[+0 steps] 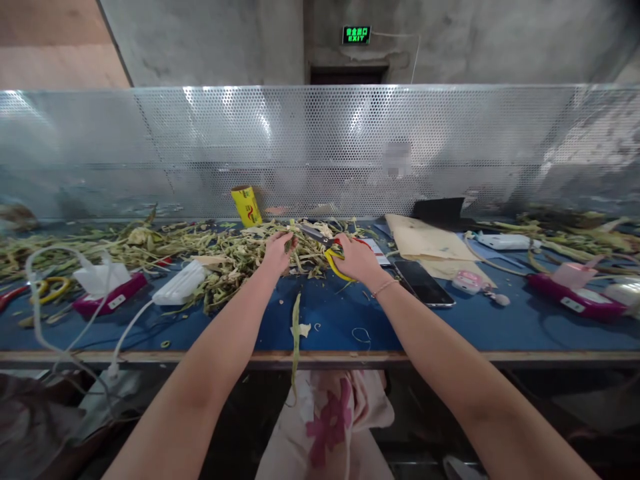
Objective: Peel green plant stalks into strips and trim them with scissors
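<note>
My right hand (357, 259) is closed around a pair of scissors (320, 238) with yellow and red handles. Their dark blades point left, towards my left hand, and seem slightly apart. My left hand (278, 253) is closed in a pinch, with a bit of dark green plant stem (287, 246) showing at its fingers. Both hands are over a heap of dried, pale green plant stems and leaves (235, 257) on the blue table (270, 320). A long pale strip of plant (296, 327) hangs over the front edge below them.
Left are a white power bank (180, 283), a purple power strip (110, 297) with cables, and yellow-handled scissors (55, 289). A yellow box (247, 205) stands behind the heap. Right are a phone (425, 283), brown paper (425, 240) and a pink case (469, 281). A perforated metal screen (300, 147) closes the back.
</note>
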